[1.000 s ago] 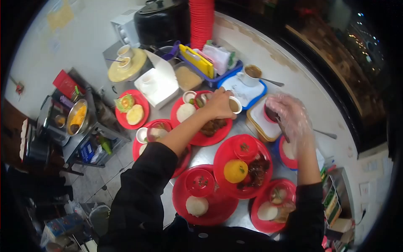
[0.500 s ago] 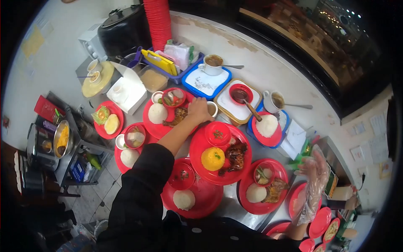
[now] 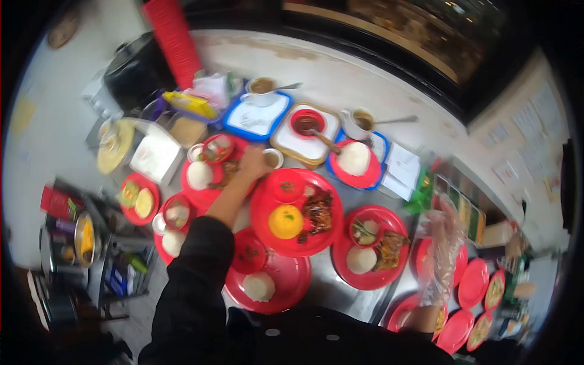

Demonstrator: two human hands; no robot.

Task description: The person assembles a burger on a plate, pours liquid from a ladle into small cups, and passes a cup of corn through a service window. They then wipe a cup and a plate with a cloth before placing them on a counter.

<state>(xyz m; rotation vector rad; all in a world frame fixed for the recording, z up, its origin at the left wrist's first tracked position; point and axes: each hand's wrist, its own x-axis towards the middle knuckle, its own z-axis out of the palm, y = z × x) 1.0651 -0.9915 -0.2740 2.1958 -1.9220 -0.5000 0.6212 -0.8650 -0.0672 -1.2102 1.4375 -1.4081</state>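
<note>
My bare left hand [image 3: 250, 163] reaches over a red plate [image 3: 204, 196] at the upper left, its fingers closed against a small white cup of brown sauce [image 3: 272, 159]. A mound of white rice [image 3: 199, 175], a red bowl of soup [image 3: 217, 148] and browned meat [image 3: 229, 173] share that plate. In a clear plastic glove, my right hand [image 3: 443, 228] hangs at the right with fingers stretched out and nothing visible in them; it is blurred. Between the hands sits a red plate with yellow rice [image 3: 286, 221] and dark grilled chicken [image 3: 318, 214].
Red plates with rice [image 3: 258, 286] and meat [image 3: 390, 248] stand nearer me. Along the wall are lidded tubs [image 3: 258, 115], a red sauce bowl with a ladle [image 3: 307, 123] and cups with spoons [image 3: 359, 123]. Several red plates [image 3: 473, 282] lie at the right.
The view has swung, so most of the scene sits further left. My left hand keeps its place by the sauce cup. My right hand has come lower beside the plates at the right.
</note>
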